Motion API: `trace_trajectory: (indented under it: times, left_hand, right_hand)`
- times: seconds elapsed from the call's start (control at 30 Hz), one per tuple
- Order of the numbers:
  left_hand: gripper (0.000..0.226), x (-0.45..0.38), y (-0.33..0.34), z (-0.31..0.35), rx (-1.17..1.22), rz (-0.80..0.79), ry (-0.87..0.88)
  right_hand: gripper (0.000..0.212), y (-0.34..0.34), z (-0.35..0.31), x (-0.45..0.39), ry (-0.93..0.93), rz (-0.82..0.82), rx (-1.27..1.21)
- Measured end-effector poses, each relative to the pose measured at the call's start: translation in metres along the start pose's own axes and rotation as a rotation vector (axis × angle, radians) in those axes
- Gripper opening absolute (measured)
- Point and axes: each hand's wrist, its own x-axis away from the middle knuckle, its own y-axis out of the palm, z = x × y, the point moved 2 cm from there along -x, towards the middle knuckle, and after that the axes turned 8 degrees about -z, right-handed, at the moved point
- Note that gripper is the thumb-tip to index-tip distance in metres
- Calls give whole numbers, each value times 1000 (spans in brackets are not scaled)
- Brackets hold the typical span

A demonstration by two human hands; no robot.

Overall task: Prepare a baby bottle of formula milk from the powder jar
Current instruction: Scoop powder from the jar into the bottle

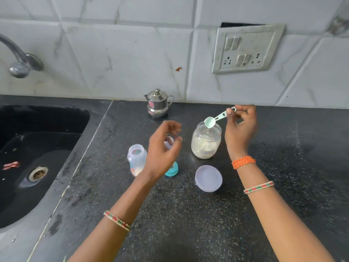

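Two hands: I am pinching the scoop (217, 119) handle with my right hand (238, 129); my left hand (163, 148) is hovering loosely curled, gripping nothing.
Scoop: I am holding its bowl over the open powder jar (206, 142).
Bottle (136, 159): standing uncapped, left of the jar, some powder apparently inside.
Done: jar lid (208, 178) and teal bottle ring (172, 170) are lying off.
Left: more scooping perhaps, water, capping, shaking.

both forearms are bare, with no sleeves in view. the left arm (120, 210) wears a beaded bangle (117, 220) in red, green and pale beads. the right arm (264, 205) wears an orange thread band (243, 162) at the wrist and a matching beaded bangle (258, 187) nearer the elbow.
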Motion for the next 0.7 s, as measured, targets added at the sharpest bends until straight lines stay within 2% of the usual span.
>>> trace_trajectory:
  times: [0.13, 0.37, 0.7]
  left_hand:
    - [38, -39, 35, -22, -6, -217, -89]
    - [43, -63, 56, -49, -50, -353, -183]
    - [35, -65, 52, -48, -23, -362, -201]
  right_hand:
    - [17, 0, 18, -2, 22, -103, 148]
    - [21, 18, 29, 7, 71, -364, 312]
    - [15, 20, 28, 5, 158, -304, 396]
